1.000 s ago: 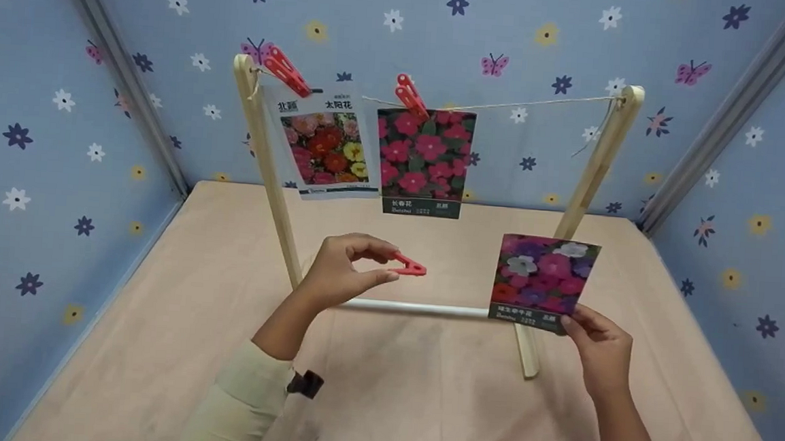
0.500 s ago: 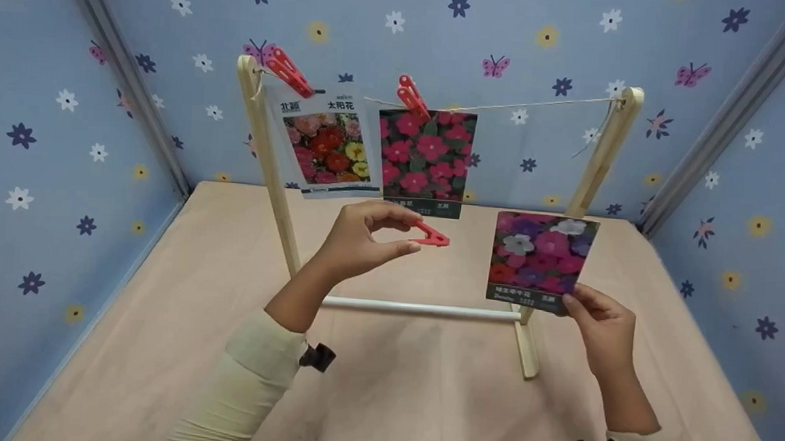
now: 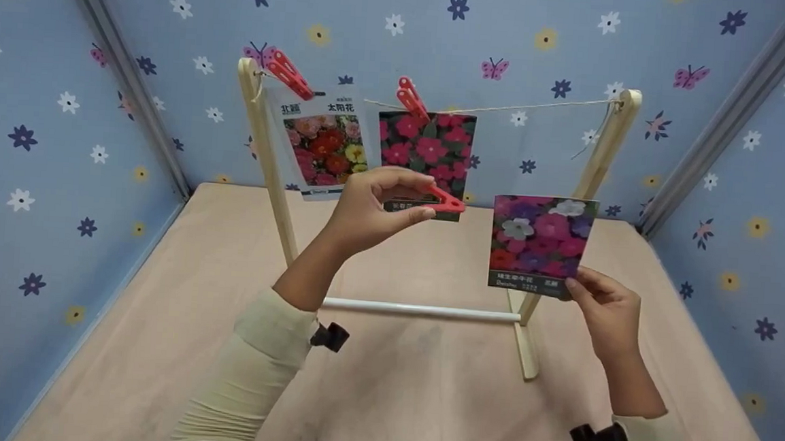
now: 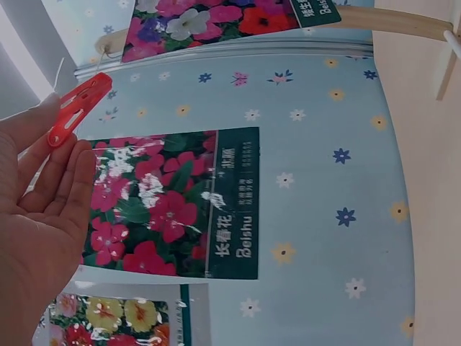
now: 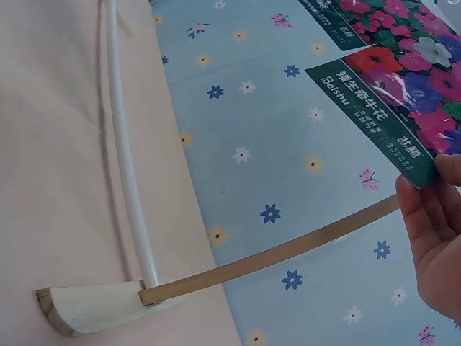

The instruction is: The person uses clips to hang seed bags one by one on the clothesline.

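Observation:
Between thumb and fingers, my left hand [image 3: 376, 209] pinches a red clothespin [image 3: 448, 202], its nose pointing right. This hand overlaps the lower part of a pink-flower seed packet [image 3: 431, 148] that hangs from the string [image 3: 529, 107] by another red clothespin [image 3: 412, 97]. My right hand [image 3: 608, 315] grips the lower right corner of a seed packet with mixed pink, purple and white flowers [image 3: 541, 236], held upright below the string's right half. In the right wrist view, thumb and fingers pinch that packet's corner [image 5: 425, 169]. Further left hangs a white seed packet [image 3: 325, 148] under a red clothespin [image 3: 291, 76].
The string runs between two wooden posts, a left post [image 3: 269, 172] and a right post [image 3: 597, 158]. A white rod [image 3: 421, 309] joins them low down, above a wooden foot [image 3: 526, 351]. Flower-patterned walls [image 3: 403, 44] enclose the peach tabletop [image 3: 382, 397].
My left hand has risen and moved right with the red clothespin, now overlapping the pink-flower packet. My right hand has lifted the mixed-flower packet higher. The hanging packets stay in place.

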`<state>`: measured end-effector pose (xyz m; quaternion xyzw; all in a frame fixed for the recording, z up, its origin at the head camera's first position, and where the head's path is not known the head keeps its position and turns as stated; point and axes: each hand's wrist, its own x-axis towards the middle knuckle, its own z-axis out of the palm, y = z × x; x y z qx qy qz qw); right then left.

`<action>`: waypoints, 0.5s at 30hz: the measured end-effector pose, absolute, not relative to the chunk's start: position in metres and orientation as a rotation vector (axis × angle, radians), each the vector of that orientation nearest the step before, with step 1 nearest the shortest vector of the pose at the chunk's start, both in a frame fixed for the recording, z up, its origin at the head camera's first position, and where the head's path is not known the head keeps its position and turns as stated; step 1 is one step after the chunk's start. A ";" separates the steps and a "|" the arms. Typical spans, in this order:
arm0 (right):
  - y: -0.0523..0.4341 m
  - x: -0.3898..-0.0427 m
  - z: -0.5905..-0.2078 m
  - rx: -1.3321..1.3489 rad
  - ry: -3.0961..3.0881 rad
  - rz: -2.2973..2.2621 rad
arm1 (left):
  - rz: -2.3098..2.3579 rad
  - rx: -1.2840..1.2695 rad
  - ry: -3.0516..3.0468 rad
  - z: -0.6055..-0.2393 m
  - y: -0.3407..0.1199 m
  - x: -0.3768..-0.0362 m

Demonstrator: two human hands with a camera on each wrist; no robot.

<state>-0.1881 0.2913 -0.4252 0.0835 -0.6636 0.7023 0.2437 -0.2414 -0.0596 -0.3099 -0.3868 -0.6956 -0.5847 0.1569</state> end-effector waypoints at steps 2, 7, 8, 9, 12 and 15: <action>0.291 -0.190 -0.422 0.226 -1.817 1.909 | -1.683 -1.101 -1.975 -0.304 -0.057 -0.243; 0.288 -0.195 -0.415 0.239 -1.811 1.900 | -1.655 -1.036 -1.989 -0.293 -0.050 -0.247; 0.287 -0.196 -0.414 0.249 -1.808 1.901 | -1.653 -1.028 -1.991 -0.292 -0.048 -0.248; 0.287 -0.197 -0.413 0.260 -1.806 1.903 | -1.661 -1.027 -1.985 -0.290 -0.047 -0.249; 0.285 -0.199 -0.411 0.278 -1.809 1.903 | -1.687 -1.025 -1.970 -0.285 -0.043 -0.251; 0.285 -0.201 -0.408 0.288 -1.819 1.897 | -1.702 -1.032 -1.952 -0.278 -0.038 -0.252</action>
